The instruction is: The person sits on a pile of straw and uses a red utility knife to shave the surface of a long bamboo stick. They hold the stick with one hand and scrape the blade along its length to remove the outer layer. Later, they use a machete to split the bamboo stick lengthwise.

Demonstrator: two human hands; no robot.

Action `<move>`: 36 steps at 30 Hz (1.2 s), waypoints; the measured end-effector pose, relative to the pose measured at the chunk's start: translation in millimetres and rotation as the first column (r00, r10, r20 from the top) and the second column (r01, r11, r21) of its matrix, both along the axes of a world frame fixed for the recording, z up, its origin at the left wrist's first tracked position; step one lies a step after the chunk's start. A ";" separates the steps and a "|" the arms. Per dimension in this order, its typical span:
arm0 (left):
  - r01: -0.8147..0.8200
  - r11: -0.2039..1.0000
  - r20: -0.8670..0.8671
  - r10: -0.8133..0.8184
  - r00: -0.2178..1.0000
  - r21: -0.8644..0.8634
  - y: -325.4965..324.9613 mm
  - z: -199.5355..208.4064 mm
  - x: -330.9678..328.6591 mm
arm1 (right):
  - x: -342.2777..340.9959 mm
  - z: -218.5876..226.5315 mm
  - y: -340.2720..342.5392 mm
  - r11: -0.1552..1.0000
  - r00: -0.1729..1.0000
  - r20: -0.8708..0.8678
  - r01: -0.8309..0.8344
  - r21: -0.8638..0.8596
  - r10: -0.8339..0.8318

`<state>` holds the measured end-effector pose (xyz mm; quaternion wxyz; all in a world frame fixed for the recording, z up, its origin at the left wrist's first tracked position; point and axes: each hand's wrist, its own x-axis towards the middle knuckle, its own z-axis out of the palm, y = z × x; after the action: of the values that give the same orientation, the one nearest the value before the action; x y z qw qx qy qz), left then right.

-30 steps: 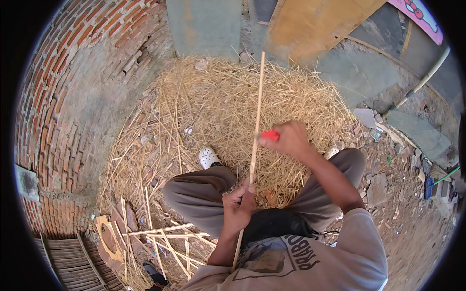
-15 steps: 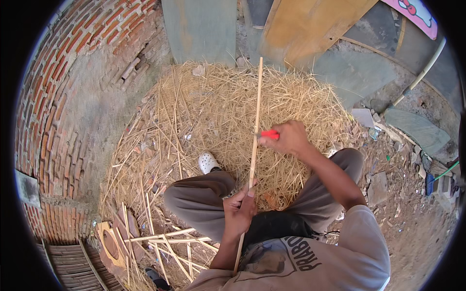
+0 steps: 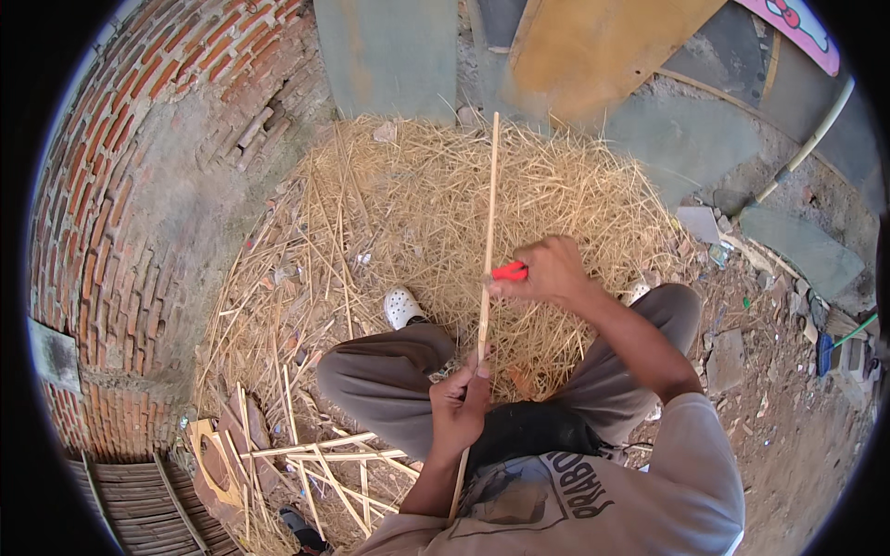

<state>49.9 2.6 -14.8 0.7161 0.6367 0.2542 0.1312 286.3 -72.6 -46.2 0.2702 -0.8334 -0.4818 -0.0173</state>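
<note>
Left hand closed around the lower part of a light wooden strip, thumb laid along it. Strip is near upright in view, centre frame, upper length over the straw, lower end running beside the left forearm to the shirt. Right hand fisted around a red-handled tool, its working end up against the strip, above the left hand; edge too small to make out. Hands well apart from each other. Writing: shirt front carries big dark block lettering beside a framed dark picture, partly folded. Pink panel, top right, has a red-and-white cartoon graphic, cut by the fisheye rim. More cut strips lie crossed at lower left, near a yellowish board with a round cutout. White perforated clog rests at the straw, left of the strip.
</note>
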 end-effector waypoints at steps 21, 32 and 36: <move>-0.028 1.000 0.012 0.028 1.000 -0.013 0.6 0.3 -6.4 | 30.9 -4.7 8.9 0.993 0.992 0.056 0.114 -0.011 -0.114; 0.094 0.630 0.193 0.089 0.977 -0.771 21.0 -7.6 11.5 | -0.2 -12.5 10.6 0.986 0.994 0.105 -0.037 0.162 0.020; 0.152 0.508 0.244 0.120 0.962 -0.848 22.7 -9.9 11.9 | -16.5 -9.2 10.1 0.991 0.995 0.074 -0.069 0.113 0.061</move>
<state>61.9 25.3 -24.6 0.9658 0.1751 0.1791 0.0667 269.8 -62.5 -55.4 0.3013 -0.7991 -0.5161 -0.0659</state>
